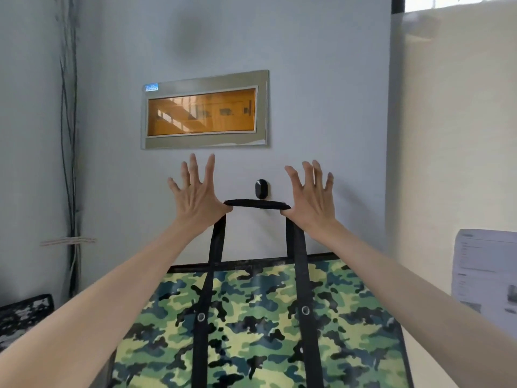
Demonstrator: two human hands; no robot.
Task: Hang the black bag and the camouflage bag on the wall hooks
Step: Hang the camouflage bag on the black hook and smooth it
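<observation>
The camouflage bag hangs flat against the grey wall, its black handle strap stretched level just under a black wall hook. My left hand has its fingers spread wide, and its thumb is hooked under the strap's left end. My right hand is also spread, thumb under the strap's right end. Whether the strap rests on the hook or only on my thumbs I cannot tell. At the lower left edge, a dark patterned bag is partly in view.
A metal-framed electrical panel with an orange window is set in the wall above the hook. Cables run down the left corner. A printed sheet hangs on the pale wall at right.
</observation>
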